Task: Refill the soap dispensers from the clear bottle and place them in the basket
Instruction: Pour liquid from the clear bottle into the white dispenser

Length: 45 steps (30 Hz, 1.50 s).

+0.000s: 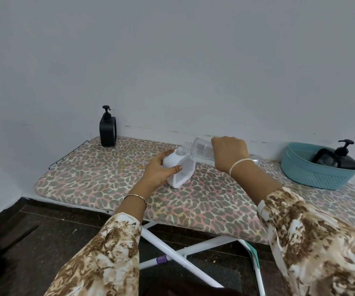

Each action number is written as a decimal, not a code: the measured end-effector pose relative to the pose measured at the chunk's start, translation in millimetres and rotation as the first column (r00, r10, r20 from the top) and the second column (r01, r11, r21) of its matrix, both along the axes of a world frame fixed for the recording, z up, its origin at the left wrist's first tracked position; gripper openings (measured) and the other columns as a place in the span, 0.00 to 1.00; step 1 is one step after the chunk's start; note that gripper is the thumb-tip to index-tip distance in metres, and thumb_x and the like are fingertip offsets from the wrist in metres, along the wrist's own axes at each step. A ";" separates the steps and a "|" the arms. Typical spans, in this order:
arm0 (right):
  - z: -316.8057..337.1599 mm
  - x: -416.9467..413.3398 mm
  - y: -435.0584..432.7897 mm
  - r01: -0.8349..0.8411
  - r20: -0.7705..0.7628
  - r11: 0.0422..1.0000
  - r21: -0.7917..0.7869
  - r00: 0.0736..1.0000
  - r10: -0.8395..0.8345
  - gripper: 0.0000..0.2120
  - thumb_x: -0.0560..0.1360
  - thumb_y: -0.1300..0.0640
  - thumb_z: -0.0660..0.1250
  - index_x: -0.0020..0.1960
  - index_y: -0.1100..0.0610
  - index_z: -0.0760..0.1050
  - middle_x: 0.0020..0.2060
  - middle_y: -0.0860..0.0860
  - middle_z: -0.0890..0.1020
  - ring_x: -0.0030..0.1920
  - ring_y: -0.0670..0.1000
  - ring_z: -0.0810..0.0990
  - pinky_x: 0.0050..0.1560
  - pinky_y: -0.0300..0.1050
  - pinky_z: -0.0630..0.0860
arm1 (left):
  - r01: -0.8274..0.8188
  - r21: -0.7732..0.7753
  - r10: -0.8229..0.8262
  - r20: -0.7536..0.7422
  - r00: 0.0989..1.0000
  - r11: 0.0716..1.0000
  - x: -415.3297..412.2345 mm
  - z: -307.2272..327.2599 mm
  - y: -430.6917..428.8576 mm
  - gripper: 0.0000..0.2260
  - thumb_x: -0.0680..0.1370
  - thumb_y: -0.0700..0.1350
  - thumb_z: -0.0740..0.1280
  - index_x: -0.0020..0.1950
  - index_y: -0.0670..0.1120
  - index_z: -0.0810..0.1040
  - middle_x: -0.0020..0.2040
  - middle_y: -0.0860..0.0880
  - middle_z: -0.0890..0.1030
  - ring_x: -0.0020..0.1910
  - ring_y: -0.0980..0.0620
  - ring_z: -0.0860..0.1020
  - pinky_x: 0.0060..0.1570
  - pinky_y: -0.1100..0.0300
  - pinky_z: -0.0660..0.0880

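A white soap dispenser [179, 169] without its pump stands on the ironing board, tilted a little, and my left hand [161, 169] grips its side. My right hand [230, 152] holds the clear bottle [202, 150] tipped on its side, its threaded mouth right at the dispenser's open neck. A black pump dispenser [107, 129] stands upright at the board's far left corner. Another black pump dispenser [339, 157] lies in the teal basket [313, 176] at the right.
The board [108, 182] has a leopard-print cover and white crossed legs [168, 251] below. A wire rack edge [69, 154] runs along its left end. The grey wall is right behind. Dark floor lies at the lower left.
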State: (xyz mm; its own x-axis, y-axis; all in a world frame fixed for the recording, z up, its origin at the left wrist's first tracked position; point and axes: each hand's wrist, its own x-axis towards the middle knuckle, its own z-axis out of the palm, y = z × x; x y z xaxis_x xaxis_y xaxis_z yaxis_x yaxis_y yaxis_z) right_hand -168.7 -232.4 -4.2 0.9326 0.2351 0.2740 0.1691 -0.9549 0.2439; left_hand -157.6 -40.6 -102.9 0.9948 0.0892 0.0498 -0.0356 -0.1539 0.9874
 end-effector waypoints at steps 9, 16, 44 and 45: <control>1.5 0.4 -0.2 -0.003 -0.028 1.000 -0.002 1.000 0.003 0.15 0.72 0.67 0.62 0.57 0.59 0.73 0.38 0.51 0.73 0.47 0.55 0.80 0.40 0.44 0.71 | 0.009 -0.023 -0.010 -0.017 1.000 1.000 -2.3 1.4 -0.4 0.27 0.71 0.42 0.76 0.68 0.55 0.72 0.60 0.51 0.75 0.57 0.47 0.77 0.42 0.50 0.81; 3.2 0.2 0.5 -0.019 -0.033 1.000 -0.021 0.999 0.018 0.14 0.72 0.68 0.62 0.56 0.59 0.74 0.31 0.49 0.68 0.40 0.54 0.75 0.38 0.44 0.69 | 0.019 -0.029 -0.019 -0.018 1.000 0.999 -2.0 2.3 -0.8 0.27 0.72 0.42 0.76 0.68 0.55 0.72 0.60 0.51 0.75 0.57 0.47 0.77 0.44 0.47 0.81; 6.9 4.0 2.9 -0.005 -0.068 0.999 -0.039 0.998 0.002 0.11 0.72 0.66 0.62 0.53 0.57 0.75 0.31 0.49 0.68 0.38 0.53 0.73 0.38 0.43 0.68 | 0.059 0.067 -0.057 -0.023 0.998 0.996 -2.0 3.7 0.0 0.26 0.75 0.44 0.73 0.71 0.54 0.70 0.61 0.50 0.73 0.59 0.44 0.77 0.45 0.42 0.81; 7.0 3.9 3.0 -0.004 -0.067 0.999 -0.041 0.998 0.002 0.11 0.72 0.66 0.62 0.53 0.57 0.75 0.30 0.49 0.67 0.38 0.53 0.73 0.38 0.43 0.68 | 0.059 0.065 -0.058 -0.025 0.998 0.996 -1.8 3.7 -0.1 0.26 0.75 0.44 0.73 0.70 0.55 0.70 0.61 0.50 0.72 0.59 0.43 0.77 0.45 0.42 0.81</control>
State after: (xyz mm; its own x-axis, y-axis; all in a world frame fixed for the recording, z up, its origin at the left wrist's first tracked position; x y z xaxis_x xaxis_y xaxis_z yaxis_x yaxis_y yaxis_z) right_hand -164.8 -229.3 2.8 0.9479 0.2476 0.2005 0.1892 -0.9438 0.2710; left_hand -159.4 -40.6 -99.2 0.9991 0.0281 0.0304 -0.0236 -0.2166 0.9760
